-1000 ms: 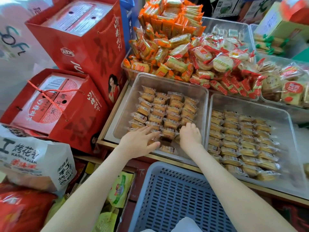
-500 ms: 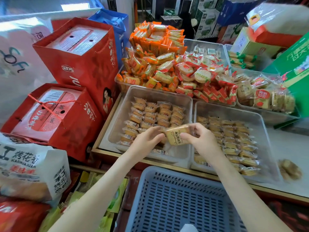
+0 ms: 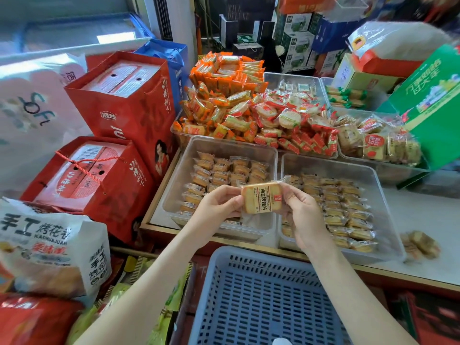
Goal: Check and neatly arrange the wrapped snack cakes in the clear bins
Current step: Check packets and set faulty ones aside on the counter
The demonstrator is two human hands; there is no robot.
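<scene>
midway: left hand (image 3: 219, 204) and right hand (image 3: 302, 215) pinch one cake (image 3: 261, 197) for checking; bins beneath them (image 3: 273, 155) partly tidy.

"KAOHUAJUAN" on white snack bag (image 3: 44, 247), "SOF" on pale pack (image 3: 32, 113)
</scene>
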